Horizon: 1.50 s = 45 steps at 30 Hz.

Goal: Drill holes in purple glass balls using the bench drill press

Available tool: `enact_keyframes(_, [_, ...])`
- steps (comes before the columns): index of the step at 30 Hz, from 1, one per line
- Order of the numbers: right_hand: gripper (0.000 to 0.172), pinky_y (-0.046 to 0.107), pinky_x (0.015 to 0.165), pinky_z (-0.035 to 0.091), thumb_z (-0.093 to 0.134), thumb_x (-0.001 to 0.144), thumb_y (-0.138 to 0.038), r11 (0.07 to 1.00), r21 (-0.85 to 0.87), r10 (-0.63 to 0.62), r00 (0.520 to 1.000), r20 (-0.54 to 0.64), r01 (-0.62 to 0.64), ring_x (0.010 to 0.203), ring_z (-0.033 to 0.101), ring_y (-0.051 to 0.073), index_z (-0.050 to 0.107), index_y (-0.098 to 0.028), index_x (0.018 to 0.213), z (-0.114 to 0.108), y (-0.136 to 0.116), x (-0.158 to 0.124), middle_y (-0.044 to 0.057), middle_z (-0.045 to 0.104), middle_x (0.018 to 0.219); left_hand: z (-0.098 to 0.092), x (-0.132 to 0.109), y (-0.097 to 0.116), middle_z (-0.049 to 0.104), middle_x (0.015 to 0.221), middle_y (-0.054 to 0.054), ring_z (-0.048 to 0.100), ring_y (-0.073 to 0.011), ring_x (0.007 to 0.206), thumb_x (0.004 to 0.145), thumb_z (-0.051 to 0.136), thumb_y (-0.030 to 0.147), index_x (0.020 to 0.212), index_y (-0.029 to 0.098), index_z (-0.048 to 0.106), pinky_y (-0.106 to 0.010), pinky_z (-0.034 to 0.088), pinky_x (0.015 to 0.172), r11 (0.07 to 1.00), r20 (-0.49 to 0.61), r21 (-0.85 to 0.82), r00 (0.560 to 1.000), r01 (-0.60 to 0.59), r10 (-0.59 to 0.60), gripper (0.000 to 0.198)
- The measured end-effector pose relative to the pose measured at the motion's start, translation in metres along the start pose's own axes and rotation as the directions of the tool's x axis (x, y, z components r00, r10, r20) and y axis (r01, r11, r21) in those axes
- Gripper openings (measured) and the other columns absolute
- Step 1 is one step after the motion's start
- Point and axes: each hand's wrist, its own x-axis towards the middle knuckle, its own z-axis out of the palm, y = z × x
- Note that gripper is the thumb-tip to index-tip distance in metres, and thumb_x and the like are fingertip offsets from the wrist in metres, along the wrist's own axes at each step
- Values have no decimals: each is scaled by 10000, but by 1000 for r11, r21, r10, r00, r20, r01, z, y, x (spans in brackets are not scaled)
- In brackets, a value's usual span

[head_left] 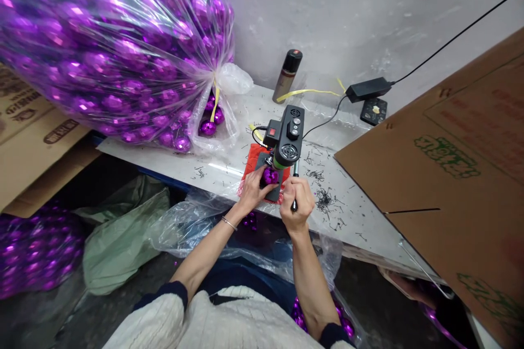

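My left hand (252, 188) pinches a shiny purple ball (269, 175) and holds it under the head of a small black bench machine (287, 139). The machine stands on a red cloth (250, 161) on the white table (213, 166). My right hand (298, 196) is closed in a fist round the machine's thin dark lever (295, 188), just right of the ball. A silver bracelet sits on my left wrist.
A huge clear bag of purple balls (110, 38) fills the table's left end. A spray can (287, 75), a black power adapter (367, 89) with cables and yellow ribbon lie at the back. A large cardboard sheet (462, 174) leans at right. Dark metal bits litter the table.
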Motion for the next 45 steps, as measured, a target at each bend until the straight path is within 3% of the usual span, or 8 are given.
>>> enact_keyframes(17, [201,263,644,488,422,929,-87,999,16,-33,996,-83,35,735,601,129,500,-210,791,14,11,-19,19,585,778,1,0,-1,678,1213,-154,661,-273,1088,897,625,515,1362,164,482,-435,511,928,999,-19,17,999,-28,28,600])
enact_keyframes(27, [183,284,618,460,395,930,-114,998,49,-33,995,-98,38,688,539,132,491,-214,810,20,17,-26,19,562,790,1,0,-1,686,1178,-139,668,-267,1036,881,644,524,1352,179,489,-424,515,893,999,-15,29,1000,-19,20,604])
enact_keyframes(39, [202,284,619,449,370,959,-154,998,51,-29,992,-123,36,672,534,134,454,-221,788,25,22,-31,7,519,751,1,1,-3,666,1201,-152,634,-279,1095,885,644,501,1345,164,495,-439,516,908,999,-5,26,1000,-26,26,589])
enact_keyframes(45, [211,289,601,433,385,935,-130,991,41,-122,983,-136,129,652,524,138,475,-221,766,29,26,-35,14,547,742,2,1,-3,664,1196,-157,628,-279,1098,912,616,460,1340,153,501,-440,512,914,999,5,34,1000,-8,8,539])
